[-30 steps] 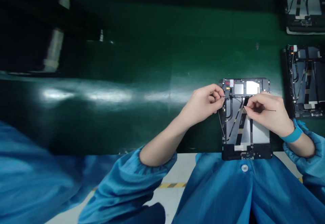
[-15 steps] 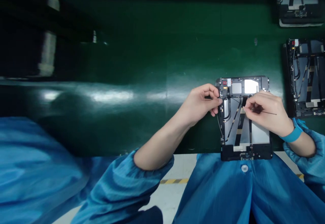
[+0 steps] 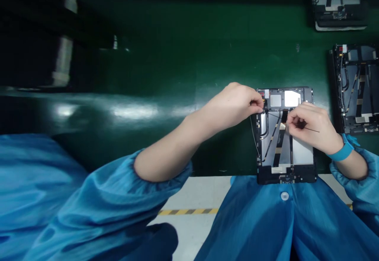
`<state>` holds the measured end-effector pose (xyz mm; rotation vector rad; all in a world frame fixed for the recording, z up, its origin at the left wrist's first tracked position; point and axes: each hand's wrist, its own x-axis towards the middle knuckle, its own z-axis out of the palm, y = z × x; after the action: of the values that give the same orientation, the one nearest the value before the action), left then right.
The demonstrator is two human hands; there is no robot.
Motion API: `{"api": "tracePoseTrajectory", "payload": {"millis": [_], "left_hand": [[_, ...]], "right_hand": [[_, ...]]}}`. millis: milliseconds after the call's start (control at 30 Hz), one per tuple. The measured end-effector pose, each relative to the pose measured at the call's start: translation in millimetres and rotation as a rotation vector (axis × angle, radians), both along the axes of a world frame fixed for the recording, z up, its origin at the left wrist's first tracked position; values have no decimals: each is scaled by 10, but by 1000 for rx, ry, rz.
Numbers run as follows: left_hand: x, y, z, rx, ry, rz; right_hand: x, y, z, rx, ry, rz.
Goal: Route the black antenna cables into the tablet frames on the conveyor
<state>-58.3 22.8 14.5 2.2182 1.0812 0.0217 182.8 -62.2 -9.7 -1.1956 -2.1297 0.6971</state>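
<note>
An opened tablet [image 3: 303,150] lies at the table's front edge, its inner boards, flat ribbon cables and silver panel showing. At its upper left corner my left hand [image 3: 241,101] is closed, thumb and fingertips pinched over the frame edge. A thin grey cable [image 3: 254,136] runs from the tablet's left side up under these fingers; its upper end is hidden. Over the tablet's right half, my right hand [image 3: 314,124] is closed around a thin, straight dark tool [image 3: 312,130]. One end sticks out behind the hand, while the other points left toward the left fingertips.
To the right lies another opened tablet [image 3: 353,87], with one more tablet [image 3: 339,14] behind it. Dark blurred objects [image 3: 32,44] stand at the back left of the green table [image 3: 177,63]. Blue cloth [image 3: 29,190] fills the lower left.
My left hand has moved up and right, its fingertips now over the tablet's upper left corner. The right hand keeps the dark tool in nearly the same place. The view has shifted slightly.
</note>
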Motion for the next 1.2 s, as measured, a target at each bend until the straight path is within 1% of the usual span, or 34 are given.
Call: {"api": "tracePoseTrajectory", "payload": {"millis": [133, 233, 333, 433, 533, 600, 700, 800, 933, 1033, 1200], "left_hand": [[71, 71, 39, -15, 91, -79], [139, 68, 102, -18, 193, -104], [177, 71, 144, -8, 230, -106], [161, 98, 134, -31, 205, -115], [121, 116, 86, -58, 119, -125], [104, 107, 52, -42, 68, -110], [101, 80, 19, -9, 52, -74], [97, 78, 12, 3, 21, -73], [84, 95, 26, -36, -42, -72], [112, 70, 52, -27, -2, -63], [213, 23, 103, 84, 154, -78]], "right_hand": [[2, 5, 11, -15, 2, 12], [13, 15, 23, -13, 11, 23], [39, 31, 31, -27, 19, 53], [69, 45, 31, -43, 39, 80], [89, 51, 27, -61, 48, 83], [100, 50, 29, -69, 57, 82], [125, 49, 38, -70, 75, 75], [160, 55, 47, -70, 59, 65], [203, 75, 48, -82, 41, 83], [223, 95, 49, -74, 19, 109], [245, 103, 61, -74, -10, 144]]}}
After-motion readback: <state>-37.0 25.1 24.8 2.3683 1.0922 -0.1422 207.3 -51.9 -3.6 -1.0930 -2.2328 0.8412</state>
